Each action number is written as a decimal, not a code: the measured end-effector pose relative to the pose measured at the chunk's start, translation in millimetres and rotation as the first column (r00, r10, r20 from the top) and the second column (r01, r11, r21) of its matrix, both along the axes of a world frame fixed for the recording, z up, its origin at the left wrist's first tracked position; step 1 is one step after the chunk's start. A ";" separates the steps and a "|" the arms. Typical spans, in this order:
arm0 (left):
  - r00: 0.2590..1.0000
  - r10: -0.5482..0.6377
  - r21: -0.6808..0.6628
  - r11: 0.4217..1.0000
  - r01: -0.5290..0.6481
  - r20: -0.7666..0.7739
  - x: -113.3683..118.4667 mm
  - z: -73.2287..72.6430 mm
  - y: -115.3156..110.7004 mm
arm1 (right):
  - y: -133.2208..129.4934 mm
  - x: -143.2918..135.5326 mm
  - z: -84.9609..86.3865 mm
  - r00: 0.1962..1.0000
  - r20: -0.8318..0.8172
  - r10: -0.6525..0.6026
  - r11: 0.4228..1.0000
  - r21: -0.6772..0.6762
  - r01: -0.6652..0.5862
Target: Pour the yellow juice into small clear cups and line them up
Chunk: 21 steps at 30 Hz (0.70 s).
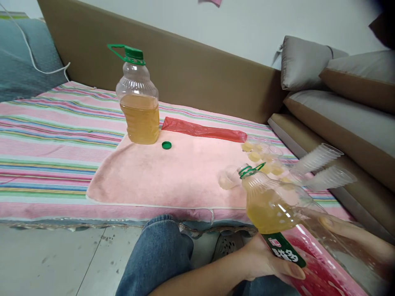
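Cloth [185, 176] lies under cups [254, 156] near stacked cushions [348, 103].

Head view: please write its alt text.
A person's left hand and right hand hold a tilted, open bottle of yellow liquid near clear cups and a pink cloth. At left, a capped bottle stands near a loose green cap.

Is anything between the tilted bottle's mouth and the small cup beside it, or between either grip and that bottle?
Nothing visible does. The left grip and right grip are directly on the bottle, and its open mouth shows beside the cup, with nothing between them.
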<state>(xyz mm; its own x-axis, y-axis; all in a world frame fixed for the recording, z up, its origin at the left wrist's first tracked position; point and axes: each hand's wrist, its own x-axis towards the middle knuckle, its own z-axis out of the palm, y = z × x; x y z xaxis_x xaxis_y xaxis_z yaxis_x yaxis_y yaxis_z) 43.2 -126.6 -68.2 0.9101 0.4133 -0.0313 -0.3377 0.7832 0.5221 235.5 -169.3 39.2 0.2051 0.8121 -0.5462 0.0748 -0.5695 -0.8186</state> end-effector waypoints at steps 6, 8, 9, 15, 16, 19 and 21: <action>1.000 -0.022 -0.025 0.999 0.022 -0.015 -2.2 0.3 -0.2 | -1.6 4.3 -1.9 0.992 -0.124 0.017 1.000 -0.010 -0.019; 0.999 -0.035 -0.030 0.999 0.034 -0.040 -1.9 -0.2 -0.3 | -1.5 3.5 -1.4 0.992 -0.123 0.014 1.000 -0.007 -0.015; 0.998 -0.044 -0.031 0.999 0.043 -0.051 -2.1 0.0 -0.2 | -1.2 3.0 -1.2 0.992 -0.126 0.015 1.000 -0.010 -0.017; 0.997 -0.041 -0.011 0.999 0.040 -0.068 -6.5 5.4 1.5 | -0.9 4.6 -3.5 0.996 -0.095 -0.002 1.000 -0.011 0.001; 0.996 -0.046 -0.009 0.999 0.046 -0.071 -6.8 5.9 1.6 | -1.1 5.3 -3.8 0.996 -0.095 -0.003 1.000 -0.012 0.002; 0.994 -0.067 -0.005 0.998 0.067 -0.084 -6.4 5.9 1.9 | -0.8 6.3 -3.7 0.994 -0.113 0.010 1.000 -0.015 -0.012; 0.992 -0.075 -0.001 0.997 0.075 -0.098 -5.6 5.3 1.8 | -0.1 6.4 -3.3 0.993 -0.120 0.020 1.000 -0.015 -0.022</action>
